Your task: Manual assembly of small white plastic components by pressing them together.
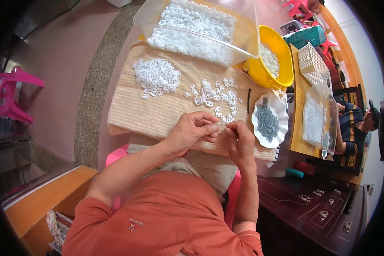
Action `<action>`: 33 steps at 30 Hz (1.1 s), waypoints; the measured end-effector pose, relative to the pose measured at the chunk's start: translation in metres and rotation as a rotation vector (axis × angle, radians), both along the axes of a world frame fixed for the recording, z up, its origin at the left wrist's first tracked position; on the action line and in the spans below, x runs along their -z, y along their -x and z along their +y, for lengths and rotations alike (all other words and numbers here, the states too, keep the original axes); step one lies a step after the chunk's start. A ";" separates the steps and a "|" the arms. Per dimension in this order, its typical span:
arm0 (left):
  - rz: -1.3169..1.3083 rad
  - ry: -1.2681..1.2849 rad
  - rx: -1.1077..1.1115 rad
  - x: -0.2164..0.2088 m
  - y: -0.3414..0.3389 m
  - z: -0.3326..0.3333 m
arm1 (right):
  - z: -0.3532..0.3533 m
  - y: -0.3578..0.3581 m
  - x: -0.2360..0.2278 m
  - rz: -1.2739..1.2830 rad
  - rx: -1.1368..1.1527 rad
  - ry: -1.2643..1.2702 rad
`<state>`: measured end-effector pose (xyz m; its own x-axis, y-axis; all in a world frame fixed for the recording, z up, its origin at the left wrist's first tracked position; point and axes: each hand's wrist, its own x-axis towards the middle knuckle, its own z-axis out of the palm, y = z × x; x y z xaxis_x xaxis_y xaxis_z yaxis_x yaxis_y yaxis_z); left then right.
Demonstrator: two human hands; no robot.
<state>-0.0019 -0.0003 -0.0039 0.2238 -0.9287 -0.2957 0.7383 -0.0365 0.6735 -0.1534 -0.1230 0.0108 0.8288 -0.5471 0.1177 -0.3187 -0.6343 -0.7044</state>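
Observation:
My left hand [195,131] and my right hand [242,143] meet over the near edge of a towel-covered table [128,113]. Both are closed, thumbs pinched against fingers. Something small and pale shows between the fingertips, but its kind is too small to make out. Just beyond my fingers lie scattered small white plastic pieces with two holes [209,93]. A denser pile of the same pieces [156,77] sits farther left. To the right of my right hand is a white wavy-edged dish [282,109] holding many small grey parts [266,121]. A thin black stick [248,101] lies beside the dish.
A large clear bin [254,32] of white pieces stands at the table's far side. Right of it is a yellow tub [288,64]. Another person [354,130] sits at the far right near a second clear bin [313,117]. A pink stool [15,91] stands on the left.

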 end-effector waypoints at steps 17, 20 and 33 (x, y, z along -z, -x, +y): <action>0.061 0.042 0.071 -0.002 0.003 0.000 | 0.007 -0.009 0.006 -0.406 0.038 -0.792; 0.106 0.036 0.087 0.000 0.003 0.000 | 0.008 -0.011 0.009 -0.435 0.036 -0.827; 0.123 0.040 0.038 0.002 -0.001 0.000 | 0.010 -0.007 0.019 -0.411 -0.005 -0.760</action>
<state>-0.0006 -0.0003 -0.0059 0.1522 -0.9475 -0.2813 0.8140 -0.0412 0.5793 -0.1465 -0.1127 -0.0084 0.8037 -0.5949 0.0119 0.0557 0.0553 -0.9969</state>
